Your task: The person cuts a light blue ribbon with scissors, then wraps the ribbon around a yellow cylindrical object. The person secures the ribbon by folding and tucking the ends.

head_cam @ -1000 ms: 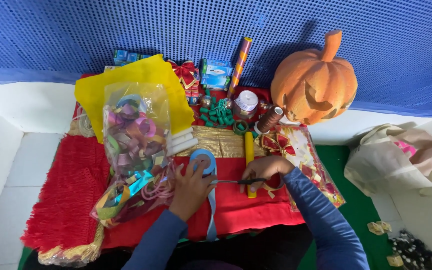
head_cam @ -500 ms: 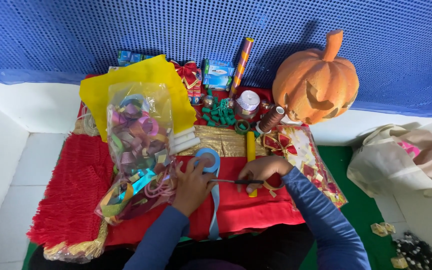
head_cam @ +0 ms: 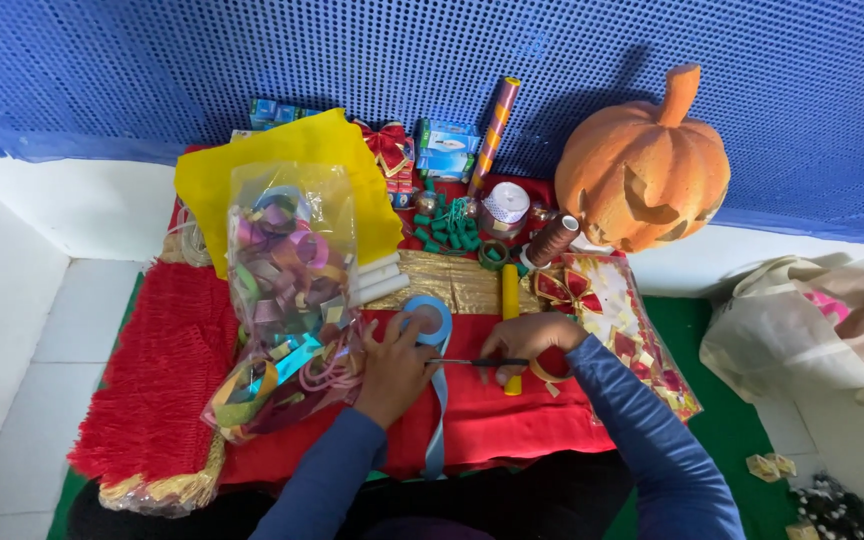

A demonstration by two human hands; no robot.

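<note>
1. Sleeves of dark blue come up from the bottom edge, and both hands meet over the red fringed cloth [head_cam: 512, 430] that covers the surface.
2. Left hand [head_cam: 392, 365] rests on the cloth with its fingers touching the blue ribbon roll [head_cam: 428, 318]; a loose tail of blue ribbon [head_cam: 438, 420] runs back from the roll toward the person.
3. Right hand [head_cam: 530, 340] is closed around the handles of the scissors [head_cam: 477, 362], whose thin blades point left toward the ribbon roll and nearly reach the ribbon beside the left hand.
4. Compared with a second ago the blades have slid closer to the ribbon, while the roll has kept its place; this looks like lining up a cut on the ribbon, though whether the blades are parted is too small to tell.
5. Just right of the roll a yellow stick [head_cam: 510, 300] lies under the right hand.
6. Left of the roll sits a clear bag of paper rings [head_cam: 287, 290].
7. Farther back and right of the roll stands an orange pumpkin [head_cam: 642, 170], against the blue mesh wall [head_cam: 152, 70].
</note>
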